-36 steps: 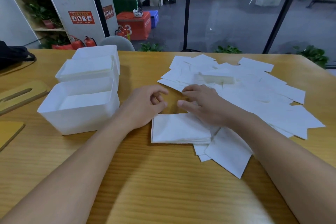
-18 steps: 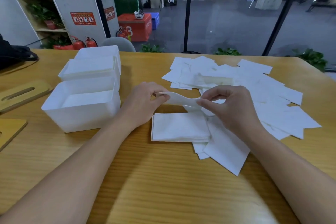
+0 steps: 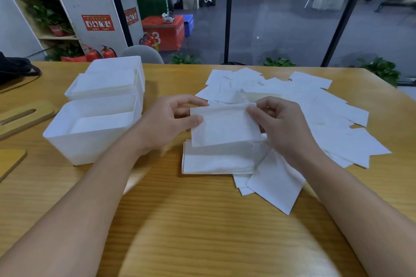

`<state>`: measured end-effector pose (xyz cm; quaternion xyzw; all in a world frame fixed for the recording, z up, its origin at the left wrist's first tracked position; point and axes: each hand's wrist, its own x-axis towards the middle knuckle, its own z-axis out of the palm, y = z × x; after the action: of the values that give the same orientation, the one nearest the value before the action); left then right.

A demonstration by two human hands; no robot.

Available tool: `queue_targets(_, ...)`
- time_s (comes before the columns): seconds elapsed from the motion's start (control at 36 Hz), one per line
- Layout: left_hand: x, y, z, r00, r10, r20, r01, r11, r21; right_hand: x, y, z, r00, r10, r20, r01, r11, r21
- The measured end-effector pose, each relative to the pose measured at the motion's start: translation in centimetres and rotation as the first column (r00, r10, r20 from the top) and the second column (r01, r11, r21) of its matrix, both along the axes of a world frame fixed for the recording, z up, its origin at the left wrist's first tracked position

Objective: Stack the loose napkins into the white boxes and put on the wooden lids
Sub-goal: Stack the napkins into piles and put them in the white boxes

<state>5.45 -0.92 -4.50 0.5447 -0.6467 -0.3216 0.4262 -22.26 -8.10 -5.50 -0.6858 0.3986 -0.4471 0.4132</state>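
A white napkin [image 3: 225, 126] is held up between both hands above a neat stack of napkins [image 3: 216, 159] on the table. My left hand [image 3: 166, 123] pinches its left edge and my right hand [image 3: 281, 123] pinches its upper right corner. Loose napkins [image 3: 319, 110] lie spread over the table's right half. Three white boxes stand in a row on the left: the near box [image 3: 90, 141] has napkins low inside, the middle box [image 3: 103, 87] is filled near the rim, the far box [image 3: 117, 63] is behind it. Wooden lids [image 3: 20, 117] lie at the far left.
A second wooden lid [image 3: 9, 159] lies at the left edge of the wooden table [image 3: 202, 231]. A black bag [image 3: 15, 69] sits at the back left corner. A grey chair back [image 3: 141, 54] stands behind the table, with glass and plants beyond.
Both hands picked one napkin off the loose pile, lifted it and spread it flat between them, above the neat stack.
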Motion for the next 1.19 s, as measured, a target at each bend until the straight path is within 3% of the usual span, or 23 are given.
queue_targets(0.17, 0.4, 0.6, 0.4, 0.986, -0.056, 0.155, 0.030, 0.986, 0.164, -0.1, 0.4, -0.5, 0.975, 0.063, -0.214, -0.047, 0.996, 0.078)
queue_targets(0.31, 0.1, 1.0, 0.7, 0.957, -0.079, 0.279, 0.010, 0.971, 0.240, 0.0, 0.8, -1.0, 0.887, 0.097, -0.451, -0.111, 0.994, -0.005)
queue_targets(0.47, -0.1, 1.1, 0.8, 0.920, -0.108, 0.377, -0.004, 0.959, 0.283, 0.3, 1.0, -1.3, 0.848, 0.115, -0.516, -0.149, 0.989, -0.024)
queue_targets(0.69, 0.3, 0.8, 0.4, 0.903, -0.167, 0.396, 0.036, 0.947, 0.318, 0.4, 0.9, -1.7, 0.825, -0.005, -0.565, -0.108, 0.980, -0.166)
queue_targets(0.83, 0.8, 0.5, -0.2, 0.925, -0.017, 0.380, -0.071, 0.974, 0.216, 1.3, -1.1, -2.0, 0.818, -0.090, -0.569, -0.103, 0.949, -0.298)
queue_targets(0.94, 0.2, 0.0, -0.6, 0.912, 0.107, 0.396, -0.149, 0.986, 0.076, 2.8, -2.9, -1.8, 0.746, -0.067, -0.663, -0.157, 0.949, -0.274)
queue_targets(1.06, -0.5, -0.2, -1.6, 0.909, 0.084, 0.408, -0.128, 0.989, 0.081, 3.5, -4.0, -1.8, 0.661, -0.043, -0.749, -0.201, 0.952, -0.232)
queue_targets(1.19, -0.9, -0.6, -2.3, 0.903, 0.057, 0.425, -0.109, 0.989, 0.098, 3.3, -4.3, -2.3, 0.703, -0.042, -0.710, -0.166, 0.961, -0.221)
